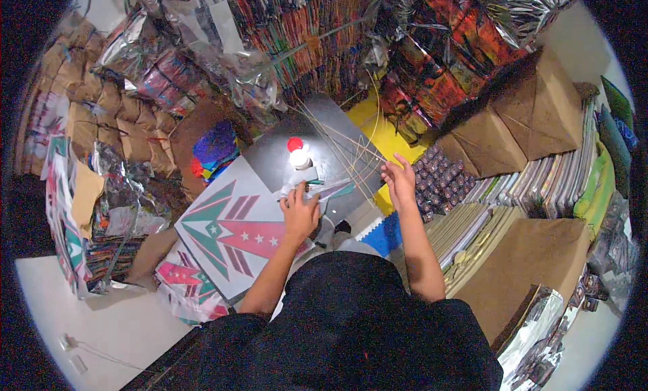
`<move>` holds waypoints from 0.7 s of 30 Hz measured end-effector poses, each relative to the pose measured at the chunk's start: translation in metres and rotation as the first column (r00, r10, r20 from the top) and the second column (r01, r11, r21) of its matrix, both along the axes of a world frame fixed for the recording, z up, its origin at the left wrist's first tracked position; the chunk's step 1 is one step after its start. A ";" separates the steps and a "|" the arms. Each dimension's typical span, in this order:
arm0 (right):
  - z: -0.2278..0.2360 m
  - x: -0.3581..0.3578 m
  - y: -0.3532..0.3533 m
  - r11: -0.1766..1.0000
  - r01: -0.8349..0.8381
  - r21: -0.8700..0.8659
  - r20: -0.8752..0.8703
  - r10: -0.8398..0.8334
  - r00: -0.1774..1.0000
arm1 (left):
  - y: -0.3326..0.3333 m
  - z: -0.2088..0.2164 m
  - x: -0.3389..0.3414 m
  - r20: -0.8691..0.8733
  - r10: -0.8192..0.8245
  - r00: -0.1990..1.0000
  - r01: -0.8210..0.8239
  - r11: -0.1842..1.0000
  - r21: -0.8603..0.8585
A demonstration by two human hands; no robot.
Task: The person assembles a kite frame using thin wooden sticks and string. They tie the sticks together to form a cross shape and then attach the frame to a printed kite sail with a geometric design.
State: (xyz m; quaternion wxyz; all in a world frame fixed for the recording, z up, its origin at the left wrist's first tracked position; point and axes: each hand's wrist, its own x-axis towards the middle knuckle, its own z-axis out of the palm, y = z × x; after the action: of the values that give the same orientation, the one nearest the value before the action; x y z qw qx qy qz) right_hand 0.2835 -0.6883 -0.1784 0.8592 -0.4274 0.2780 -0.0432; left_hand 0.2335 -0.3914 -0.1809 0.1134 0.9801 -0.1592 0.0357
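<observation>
My left hand point(300, 212) rests with its fingers spread on the edge of a thin pale sheet point(332, 189) on the dark tabletop point(270, 151). Just beyond it stands a small white bottle point(300, 159), with a red round cap point(295, 144) showing beside its top. My right hand point(399, 180) is raised at the right edge of the table, thumb and fingertips pinching the end of a thin stick. Several long thin tan sticks point(337, 138) cross the table's right side. Left of my left hand lies a large white sheet point(233, 222) printed with red and green stripes and stars.
Wrapped brown bundles point(128, 114) are piled at left, colourful stacked sheets point(307, 33) at the back. A yellow sheet point(364, 121), a heap of small dark round pieces point(439, 178) and a large brown paper-wrapped pack point(540, 121) stand at right. A rainbow-coloured bundle point(216, 148) lies beside the table.
</observation>
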 end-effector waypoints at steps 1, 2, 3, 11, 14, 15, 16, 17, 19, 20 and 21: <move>0.002 0.000 0.001 1.000 0.006 0.031 0.014 -0.006 1.000 | 0.001 0.000 -0.001 0.005 0.002 1.000 -0.002 1.000 -0.002; 0.002 -0.001 0.000 0.998 0.011 0.062 0.029 -0.013 1.000 | 0.002 0.000 -0.002 0.009 -0.002 1.000 0.002 1.000 -0.009; 0.002 -0.001 0.000 0.996 0.016 0.093 0.043 -0.020 0.999 | 0.003 0.001 -0.003 0.012 -0.005 1.000 0.005 1.000 -0.015; 0.009 -0.012 0.005 0.982 0.012 0.187 0.037 -0.019 0.999 | 0.004 0.012 -0.005 0.056 0.002 0.998 0.004 0.994 -0.107; 0.000 -0.019 0.007 0.999 -0.022 0.047 -0.023 0.023 0.999 | -0.002 0.020 0.003 0.083 -0.022 0.996 0.036 0.983 -0.178; -0.006 -0.022 0.007 0.999 -0.038 -0.019 -0.050 0.037 0.998 | -0.007 0.021 0.007 0.097 -0.030 0.995 0.049 0.979 -0.199; -0.012 -0.025 0.007 0.994 -0.076 -0.080 -0.081 0.069 0.994 | -0.012 0.022 0.011 0.111 -0.038 0.993 0.062 0.974 -0.219; -0.018 -0.029 0.007 0.984 -0.114 -0.138 -0.115 0.098 0.988 | -0.016 0.022 0.015 0.098 -0.066 0.993 0.087 0.970 -0.227; -0.032 -0.037 0.006 0.955 -0.182 -0.235 -0.177 0.142 0.974 | -0.026 0.023 0.024 0.074 -0.123 0.990 0.138 0.960 -0.243; -0.038 -0.041 0.007 0.938 -0.215 -0.273 -0.203 0.162 0.966 | -0.031 0.022 0.027 0.063 -0.142 0.988 0.153 0.961 -0.232; -0.046 -0.046 0.006 0.918 -0.246 -0.312 -0.230 0.178 0.957 | -0.036 0.022 0.030 0.052 -0.163 0.985 0.171 0.959 -0.224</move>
State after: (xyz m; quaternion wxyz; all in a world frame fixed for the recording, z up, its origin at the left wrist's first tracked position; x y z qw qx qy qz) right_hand 0.2376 -0.6819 -0.2247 0.7412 -0.5978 0.3020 0.0460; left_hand 0.2639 -0.4277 -0.1592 0.2249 0.9429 -0.2382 0.0602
